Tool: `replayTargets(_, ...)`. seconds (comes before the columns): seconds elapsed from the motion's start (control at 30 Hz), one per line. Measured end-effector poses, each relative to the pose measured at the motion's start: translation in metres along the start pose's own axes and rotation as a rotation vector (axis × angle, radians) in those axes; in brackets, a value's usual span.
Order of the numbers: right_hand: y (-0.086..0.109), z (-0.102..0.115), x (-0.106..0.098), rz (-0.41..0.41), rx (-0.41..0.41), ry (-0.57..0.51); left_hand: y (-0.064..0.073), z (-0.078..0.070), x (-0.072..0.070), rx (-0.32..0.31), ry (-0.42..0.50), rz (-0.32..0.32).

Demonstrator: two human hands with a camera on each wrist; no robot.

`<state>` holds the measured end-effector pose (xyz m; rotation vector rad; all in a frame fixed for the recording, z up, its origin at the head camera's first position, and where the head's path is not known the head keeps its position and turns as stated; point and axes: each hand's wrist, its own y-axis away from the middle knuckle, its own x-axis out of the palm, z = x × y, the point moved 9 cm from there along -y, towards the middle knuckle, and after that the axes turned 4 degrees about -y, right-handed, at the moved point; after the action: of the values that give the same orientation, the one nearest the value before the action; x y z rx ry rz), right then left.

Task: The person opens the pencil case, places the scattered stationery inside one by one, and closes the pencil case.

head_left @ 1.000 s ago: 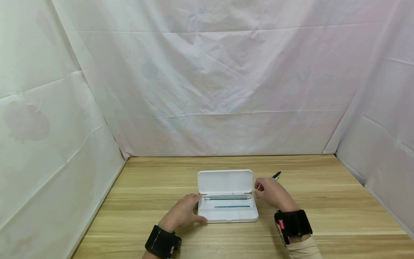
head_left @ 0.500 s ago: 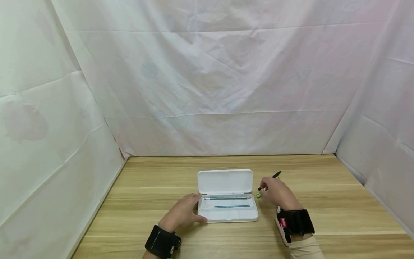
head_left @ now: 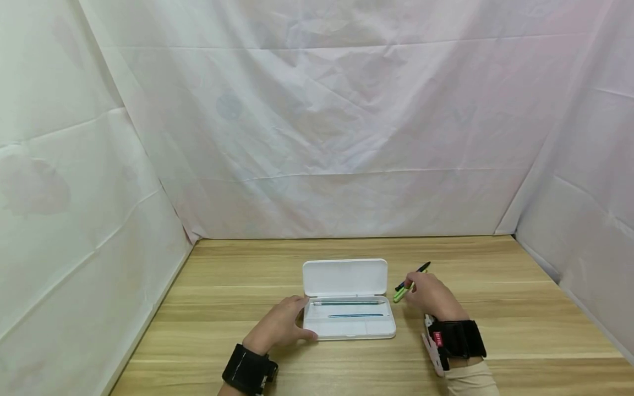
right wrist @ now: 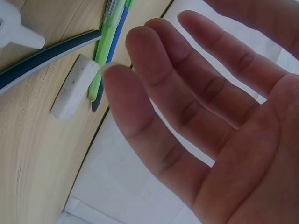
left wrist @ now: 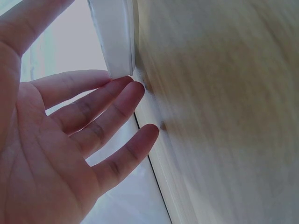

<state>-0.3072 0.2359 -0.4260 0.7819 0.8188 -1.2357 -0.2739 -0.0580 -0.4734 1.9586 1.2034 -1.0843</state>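
Observation:
My left hand [head_left: 279, 324] steadies the left end of an open white pencil case [head_left: 345, 278], thumb at its front corner and fingers by the hinge. In the left wrist view its fingers are nearly straight, some touching the case [left wrist: 114, 42]. Inside lie a dark green pencil [head_left: 346, 303] and a thinner bluish stick [head_left: 355, 315]. To the right, my right hand [head_left: 432, 297] hovers by a green pen [head_left: 402, 295] and a dark blue pen [head_left: 423, 267]. The right wrist view shows its loosely bent fingers holding nothing, with a white eraser [right wrist: 74, 86] beside the little fingertip.
A dark curved strip [right wrist: 46, 60] and a white nozzle-like piece [right wrist: 28, 32] show in the right wrist view; their kind is unclear. The wooden table [head_left: 238, 264] meets white cloth [head_left: 346, 209] behind and on both sides.
My right hand has drawn back from the case's right edge, rightward, uncovering the ends of the green and dark blue pens. The left hand and the case have stayed put.

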Motion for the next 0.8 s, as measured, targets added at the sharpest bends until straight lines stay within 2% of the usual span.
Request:
replayTargets(0.43, 0.002, -0.011, 0.001, 0.046, 0.047, 0.006, 0.000, -0.001, 0.000, 0.007, -0.004, 0.004)
replayTargets(0.8, 0.004, -0.023, 0.002, 0.099, 0.127, 0.006, 0.000, -0.002, 0.000, 0.021, -0.009, -0.001)
